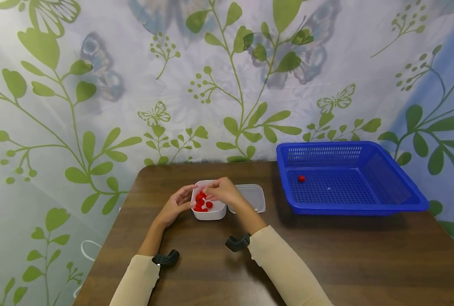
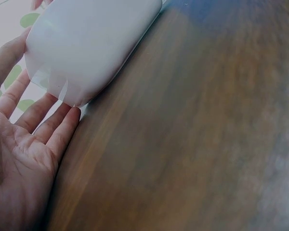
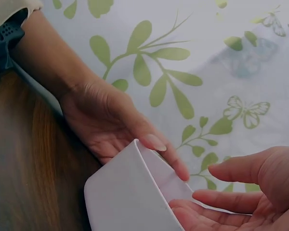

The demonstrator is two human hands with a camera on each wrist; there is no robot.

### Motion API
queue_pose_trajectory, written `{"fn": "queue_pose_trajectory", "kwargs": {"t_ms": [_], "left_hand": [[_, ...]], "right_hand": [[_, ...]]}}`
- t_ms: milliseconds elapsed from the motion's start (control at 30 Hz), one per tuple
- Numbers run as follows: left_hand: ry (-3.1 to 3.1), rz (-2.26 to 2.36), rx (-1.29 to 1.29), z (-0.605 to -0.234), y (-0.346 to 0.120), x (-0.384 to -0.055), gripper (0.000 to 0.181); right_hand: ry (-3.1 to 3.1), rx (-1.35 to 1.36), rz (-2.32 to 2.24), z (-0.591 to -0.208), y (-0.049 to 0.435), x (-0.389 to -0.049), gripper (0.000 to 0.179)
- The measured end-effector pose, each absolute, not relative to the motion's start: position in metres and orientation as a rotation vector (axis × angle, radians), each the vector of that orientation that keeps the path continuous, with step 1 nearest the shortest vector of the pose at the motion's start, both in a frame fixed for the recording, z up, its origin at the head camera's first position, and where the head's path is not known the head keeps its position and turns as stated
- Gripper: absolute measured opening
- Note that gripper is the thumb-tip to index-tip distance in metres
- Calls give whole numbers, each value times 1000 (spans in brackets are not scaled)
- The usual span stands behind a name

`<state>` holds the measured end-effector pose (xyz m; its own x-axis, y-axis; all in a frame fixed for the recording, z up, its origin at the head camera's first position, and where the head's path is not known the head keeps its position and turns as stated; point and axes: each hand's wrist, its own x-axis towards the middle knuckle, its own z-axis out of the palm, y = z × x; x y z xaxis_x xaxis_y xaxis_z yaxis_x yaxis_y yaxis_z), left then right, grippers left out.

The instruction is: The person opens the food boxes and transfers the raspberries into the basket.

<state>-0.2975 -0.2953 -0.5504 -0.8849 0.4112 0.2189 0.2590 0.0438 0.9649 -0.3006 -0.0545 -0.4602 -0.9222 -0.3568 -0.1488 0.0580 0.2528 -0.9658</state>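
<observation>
A white plastic container (image 1: pixel 210 216) stands on the wooden table with several small round red pieces (image 1: pixel 199 199) inside. At its left side, my left hand (image 1: pixel 174 207) steadies it, the thumb near the rim and the other fingers spread along the wall, as the left wrist view (image 2: pixel 29 139) also shows. My right hand (image 1: pixel 225 192) reaches over the container's right rim, fingers dipping inside. In the right wrist view the right thumb (image 3: pixel 241 168) stands apart from the index finger, and no red piece shows between them.
A clear lid (image 1: pixel 255 196) lies flat just right of the container, partly behind the right wrist. Further right stands a blue perforated basket (image 1: pixel 360 208) with one red piece (image 1: pixel 302 178) in it. A leaf-patterned cloth (image 1: pixel 211 106) hangs behind the table (image 1: pixel 204 263).
</observation>
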Motion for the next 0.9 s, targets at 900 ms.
{"fn": "queue_pose_trajectory", "kwargs": {"t_ms": [900], "left_hand": [[2124,1999,698,-549,-295,-301,56]], "right_hand": [[2439,-352,-1347,-469,-83,-324,11]]}}
